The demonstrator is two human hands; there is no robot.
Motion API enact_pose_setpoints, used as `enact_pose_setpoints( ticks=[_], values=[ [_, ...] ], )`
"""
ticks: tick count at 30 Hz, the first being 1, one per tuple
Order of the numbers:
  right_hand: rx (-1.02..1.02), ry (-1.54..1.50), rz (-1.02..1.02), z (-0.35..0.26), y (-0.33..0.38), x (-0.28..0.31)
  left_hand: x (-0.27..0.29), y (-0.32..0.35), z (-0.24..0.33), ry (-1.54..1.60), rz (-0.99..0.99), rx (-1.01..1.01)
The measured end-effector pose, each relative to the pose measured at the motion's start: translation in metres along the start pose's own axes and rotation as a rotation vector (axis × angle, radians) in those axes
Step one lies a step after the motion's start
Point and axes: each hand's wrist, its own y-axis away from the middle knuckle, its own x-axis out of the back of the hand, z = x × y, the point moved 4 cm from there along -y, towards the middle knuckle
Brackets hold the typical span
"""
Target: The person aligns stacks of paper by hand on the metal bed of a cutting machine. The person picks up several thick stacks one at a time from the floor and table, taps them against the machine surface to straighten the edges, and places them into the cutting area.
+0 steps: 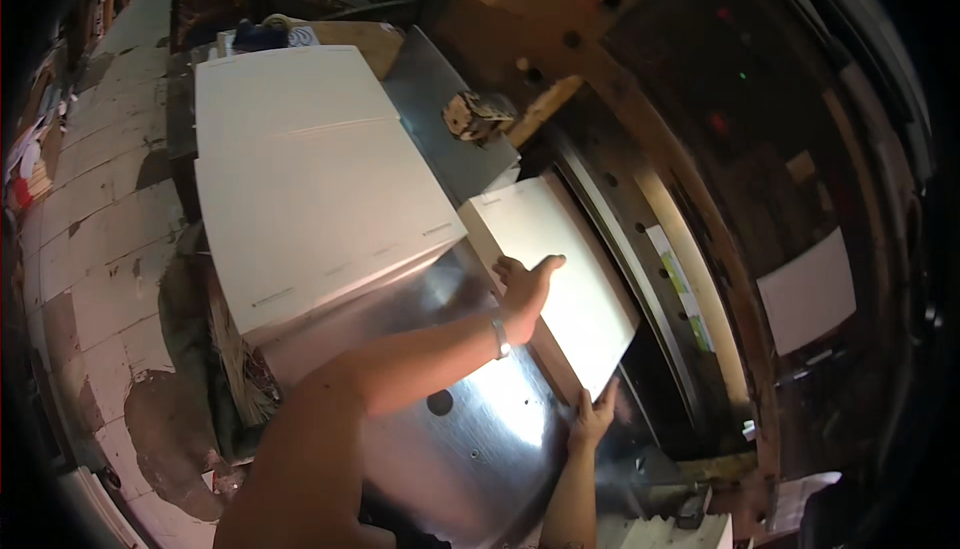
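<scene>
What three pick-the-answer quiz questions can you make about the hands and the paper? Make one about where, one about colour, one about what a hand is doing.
1. Where is the small paper stack?
A. On the floor
B. On the metal table, right of the big stack
C. On top of the big stack

2. What colour is the paper?
A. White
B. Blue
C. Green

3. What is the left hand doing?
A. Holding a cup
B. Hanging free in the air
C. Lying flat on the small stack

Answers:
1. B, since it lies on the shiny metal beside the big stack.
2. A, since both stacks look plain white.
3. C, since the fingers are spread open on the top sheet, while the right hand touches the stack's near edge.
</scene>
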Motion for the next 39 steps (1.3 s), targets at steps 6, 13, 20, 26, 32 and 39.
enact_pose_setpoints(
  ticks=[6,13,20,26,32,39],
  values=[
    [-0.057,0.104,-0.022,-0.010,-0.003,-0.011,0.001,0.000,-0.001,0.041,-0.042,0.079],
    [-0.016,0.195,0.006,-0.007,-0.003,-0.010,0.002,0.001,0.003,0.000,-0.024,0.108],
    [0.007,0.194,0.013,-0.006,-0.005,-0.009,0.003,0.000,0.002,0.055,-0.041,0.086],
    [-0.056,0.191,0.011,-0.010,-0.002,-0.012,0.004,0.001,0.004,0.056,-0.046,0.088],
    [-0.058,0.230,0.006,-0.015,-0.003,-0.016,0.005,-0.004,0.000,0.053,-0.057,0.114],
    [-0.100,0.219,0.033,-0.013,-0.004,-0.011,0.003,-0.008,-0.003,0.037,-0.127,0.108]
  ],
)
